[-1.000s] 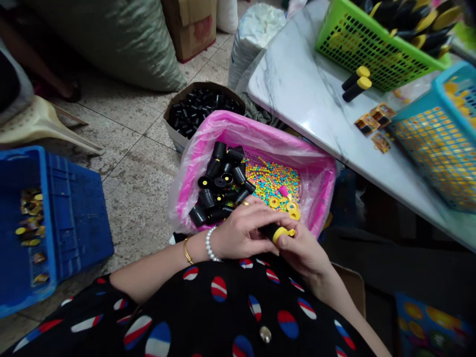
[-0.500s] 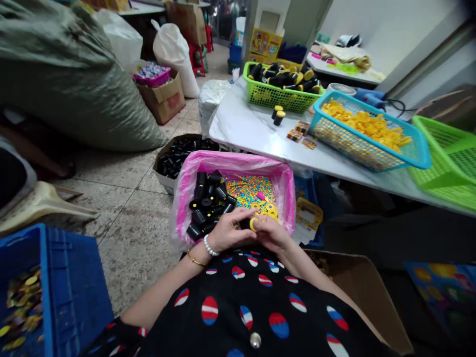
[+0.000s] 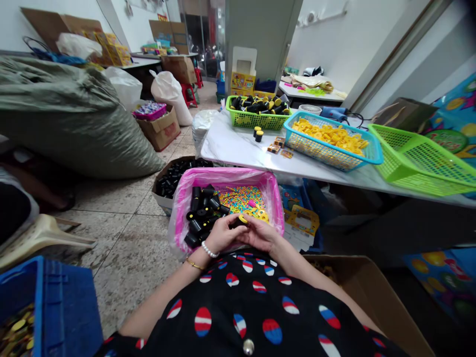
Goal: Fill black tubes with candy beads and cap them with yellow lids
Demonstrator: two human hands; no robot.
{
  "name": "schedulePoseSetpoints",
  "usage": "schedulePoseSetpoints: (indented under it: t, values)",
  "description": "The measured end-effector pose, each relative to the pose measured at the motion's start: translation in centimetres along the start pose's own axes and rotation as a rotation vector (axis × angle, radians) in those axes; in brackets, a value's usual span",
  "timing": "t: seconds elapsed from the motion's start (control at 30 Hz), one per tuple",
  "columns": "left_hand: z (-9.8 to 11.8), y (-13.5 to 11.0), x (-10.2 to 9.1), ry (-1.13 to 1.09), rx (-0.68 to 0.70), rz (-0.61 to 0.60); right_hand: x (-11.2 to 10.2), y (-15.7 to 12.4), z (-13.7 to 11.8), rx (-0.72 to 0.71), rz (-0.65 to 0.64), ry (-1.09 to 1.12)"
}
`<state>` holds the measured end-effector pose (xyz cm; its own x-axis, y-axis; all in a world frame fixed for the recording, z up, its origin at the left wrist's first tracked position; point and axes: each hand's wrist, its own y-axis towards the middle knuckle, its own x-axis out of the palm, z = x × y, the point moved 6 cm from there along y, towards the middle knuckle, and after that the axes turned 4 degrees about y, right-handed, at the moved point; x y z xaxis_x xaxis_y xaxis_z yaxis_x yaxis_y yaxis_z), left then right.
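Both hands meet over the front edge of a pink plastic-lined box (image 3: 226, 174). My left hand (image 3: 225, 234) and my right hand (image 3: 260, 234) together grip a black tube with a yellow ring (image 3: 240, 220), and the fingers hide most of it. Inside the box, several black tubes (image 3: 203, 210) lie heaped on the left, close to my left hand. Small multicoloured beads (image 3: 240, 198) fill the middle, and several yellow rings (image 3: 259, 214) lie just beyond my right hand.
Behind the pink box stands a cardboard box of black tubes (image 3: 174, 181). A marble-topped table (image 3: 230, 144) holds green and blue baskets of parts. A blue crate (image 3: 55, 307) with gold pieces sits lower left; a cardboard box (image 3: 364, 292) sits lower right.
The view has tilted up and now shows more of the room, so the hands and box sit smaller and lower. My hands keep hold of the black tube.
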<state>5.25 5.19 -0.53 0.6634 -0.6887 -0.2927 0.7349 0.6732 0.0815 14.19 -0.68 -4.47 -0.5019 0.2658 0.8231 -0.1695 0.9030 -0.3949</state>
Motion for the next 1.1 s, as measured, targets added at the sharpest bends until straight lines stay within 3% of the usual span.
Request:
schedulePoseSetpoints:
  t: [0.33, 0.63, 0.7, 0.8, 0.87, 1.0, 1.1]
  values:
    - [0.9, 0.4, 0.4, 0.054, 0.008, 0.015, 1.0, -1.2, -0.5, 0.035, -0.04, 0.071]
    - [0.4, 0.0, 0.6, 0.017, 0.01, 0.072, 0.9, -0.2, 0.2, 0.01, 0.115, 0.038]
    - [0.2, 0.2, 0.4, -0.137, -0.016, 0.059, 1.4, -0.5, -0.1, 0.012, 0.075, 0.042]
    - [0.1, 0.5, 0.3, -0.387, -0.06, 0.009, 2.5, -1.3, -0.3, 0.062, -0.089, 0.068]
    - [0.2, 0.6, 0.3, -0.437, -0.056, -0.004, 2.6, -1.7, -0.5, 0.045, -0.16, 0.074]
    - [0.5, 0.5, 0.1, -0.47, -0.022, 0.003, 1.5, -1.5, -0.5, -0.089, -0.109, 0.07]
    - [1.0, 0.1, 0.1, -0.424, 0.013, -0.024, 1.4, -1.3, 0.0, -0.099, -0.091, 0.044]
